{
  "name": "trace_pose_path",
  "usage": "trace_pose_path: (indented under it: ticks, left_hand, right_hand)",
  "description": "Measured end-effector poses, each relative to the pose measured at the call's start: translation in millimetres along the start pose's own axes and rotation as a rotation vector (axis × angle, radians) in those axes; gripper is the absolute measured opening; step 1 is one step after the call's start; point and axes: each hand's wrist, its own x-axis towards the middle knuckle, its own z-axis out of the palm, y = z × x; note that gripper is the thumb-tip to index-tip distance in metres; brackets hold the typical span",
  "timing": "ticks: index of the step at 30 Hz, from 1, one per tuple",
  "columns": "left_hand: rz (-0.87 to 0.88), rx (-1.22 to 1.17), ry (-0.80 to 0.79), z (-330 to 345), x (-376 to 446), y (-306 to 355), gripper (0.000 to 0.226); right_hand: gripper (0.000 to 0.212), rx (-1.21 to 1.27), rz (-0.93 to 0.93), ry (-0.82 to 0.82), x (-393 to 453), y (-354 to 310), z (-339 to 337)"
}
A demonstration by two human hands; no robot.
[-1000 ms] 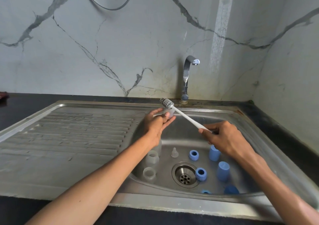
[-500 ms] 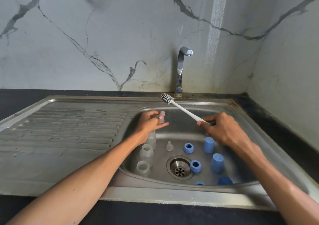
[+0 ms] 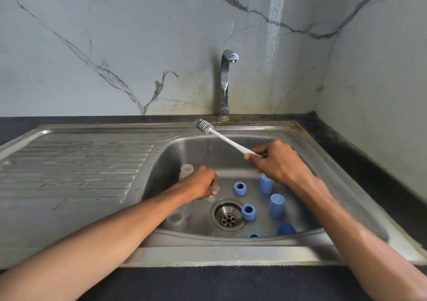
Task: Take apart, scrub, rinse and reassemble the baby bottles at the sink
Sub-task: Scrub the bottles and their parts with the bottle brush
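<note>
Bottle parts lie apart in sink point(image 3: 300, 143): scrub step, judging by the layout. Left hand point(image 3: 199, 184) fingers curl round a clear teat at the basin floor. Right hand point(image 3: 277, 162) grips brush point(image 3: 221, 137), head raised beyond its fingers. Next: brush meets teat, light pressure.

The sink point(image 3: 231, 254) is dull silver steel, its draining board point(image 3: 76, 169) ridged in parallel lines, and it sits in a black surface point(image 3: 360, 152) under a pale grey wall point(image 3: 115, 46) veined with dark marble streaks and crossed by one lighter vertical stripe. A chrome tap point(image 3: 225, 81) stands at the back, and the brush point(image 3: 221, 137) has a white handle with a head banded grey and white. In the basin, the caps point(image 3: 276, 206) and rings point(image 3: 248, 211) are light blue, while the bottles point(image 3: 186, 171) are clear and colourless.
</note>
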Motion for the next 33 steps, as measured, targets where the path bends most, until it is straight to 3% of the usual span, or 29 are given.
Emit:
trace_pose_path:
  ticks: [8, 19, 25, 28, 33]
  left_hand:
    - [0.026, 0.131, -0.226, 25, 11, 3, 0.008]
    - [0.073, 0.254, -0.334, 35, 13, 6, 0.018]
    - [0.062, 0.24, -0.232, 31, 14, 10, 0.033]
    - [0.163, 0.209, -0.167, 34, 17, 20, 0.037]
    - [0.309, 0.131, -0.236, 49, 26, 43, 0.06]
  right_hand:
    - [0.03, -0.007, -0.016, 0.018, 1, 2, -2]
    - [0.03, -0.004, -0.022, 0.012, 2, 4, -2]
    - [0.029, -0.003, -0.012, 0.016, 4, 5, -6]
    - [0.03, 0.005, -0.006, 0.023, 6, 6, -7]
    - [0.031, 0.027, -0.008, 0.02, 6, 7, -8]
